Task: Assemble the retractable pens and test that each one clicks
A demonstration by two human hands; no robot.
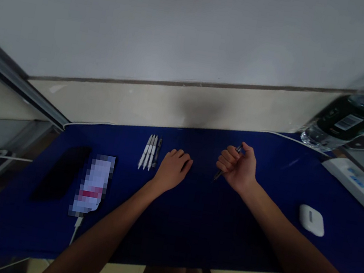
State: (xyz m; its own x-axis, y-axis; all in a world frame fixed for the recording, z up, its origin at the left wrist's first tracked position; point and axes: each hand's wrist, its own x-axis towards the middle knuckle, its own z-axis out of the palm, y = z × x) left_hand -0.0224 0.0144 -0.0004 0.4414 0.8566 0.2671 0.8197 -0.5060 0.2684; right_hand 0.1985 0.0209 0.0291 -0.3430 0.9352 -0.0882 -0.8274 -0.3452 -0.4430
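So, from the head view, the right hand (237, 168) is closed into a fist around a slim dark pen (238, 149), its fingers (227, 159) curled snugly over the barrel. One end of the pen pokes out above the knuckles, and the other slants down past the fist toward the mat, with the tip clear of the fist; a wrap this full holds the barrel firmly. The left hand (173, 170) lies palm down on a navy desk mat (191, 245), fingers loosely curled and holding nothing. Just beside it, three white pens (147, 152) and a darker pen (157, 152) lie side by side in a tidy row. Farther left are a black smartphone (61, 173) and a pixelated item (93, 184) with a white cable (76, 228) running from it. To the right sit a white earbud case (311, 219) and a white device with blue keys (359, 182). A blurred plastic water bottle (352, 121) with a dark label stands out at the far right corner.
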